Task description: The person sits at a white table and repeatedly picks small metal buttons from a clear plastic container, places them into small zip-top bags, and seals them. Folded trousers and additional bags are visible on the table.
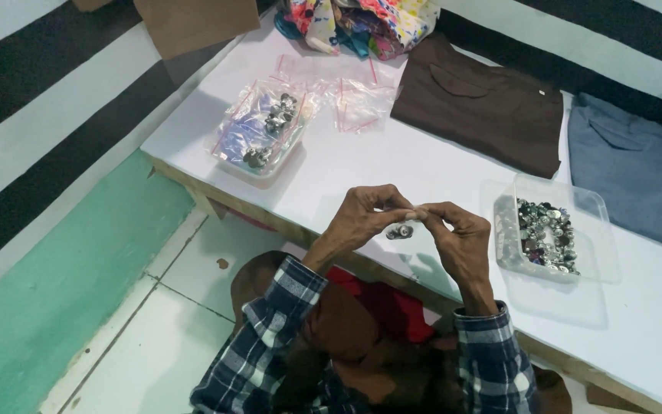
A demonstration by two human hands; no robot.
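My left hand (362,218) and my right hand (457,234) meet above the front edge of the white table (362,165). Between their fingertips they pinch a small clear plastic bag holding a few silver metal buttons (401,230). Both hands grip the bag at its top, fingers closed. To the right of my right hand stands a clear plastic box (599,238) filled with several silver buttons (545,234). Both my sleeves are dark plaid.
A second clear box (258,130) with small bags and buttons sits at the table's left. Empty zip bags (362,103) lie behind it. A folded brown shirt (484,103), a blue shirt (637,169) and colourful cloth (362,23) lie at the back. Below left is tiled floor (155,337).
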